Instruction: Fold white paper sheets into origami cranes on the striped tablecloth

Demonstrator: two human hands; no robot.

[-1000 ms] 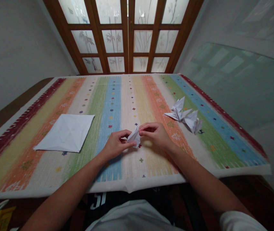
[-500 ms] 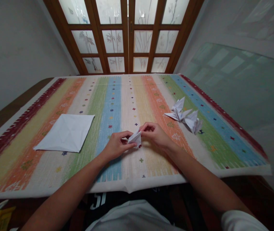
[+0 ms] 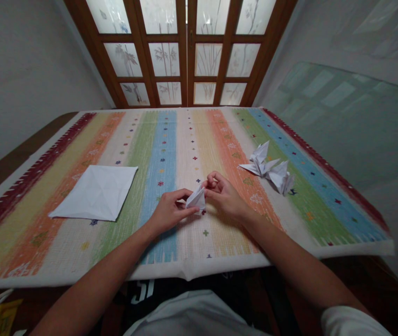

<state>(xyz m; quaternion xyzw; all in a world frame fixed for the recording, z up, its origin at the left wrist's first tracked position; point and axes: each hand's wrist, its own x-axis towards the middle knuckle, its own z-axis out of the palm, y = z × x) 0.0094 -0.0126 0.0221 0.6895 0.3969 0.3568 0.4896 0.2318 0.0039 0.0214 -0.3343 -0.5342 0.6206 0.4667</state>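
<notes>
Between my hands, over the middle of the table, is a small piece of folded white paper (image 3: 196, 199) with pointed creased flaps. My left hand (image 3: 171, 210) pinches its left and lower side between thumb and fingers. At the upper right edge, my right hand (image 3: 221, 193) grips the paper's tip between thumb and forefinger, its other fingers curled. Off to the left lies a stack of square white paper (image 3: 95, 193), flat with faint creases. On the right side several folded paper cranes (image 3: 270, 168) rest close together, touching one another.
A striped, multicoloured tablecloth (image 3: 185, 140) covers the table, and its white hem hangs at the near edge. Beyond the table stands a wooden door with glass panes (image 3: 164, 60). A glass panel (image 3: 352, 126) leans along the right wall. Something yellow (image 3: 1, 317) shows at lower left.
My right forefinger and neighbouring fingers have lifted and shifted slightly at the paper's tip. My left hand and the other papers look the same.
</notes>
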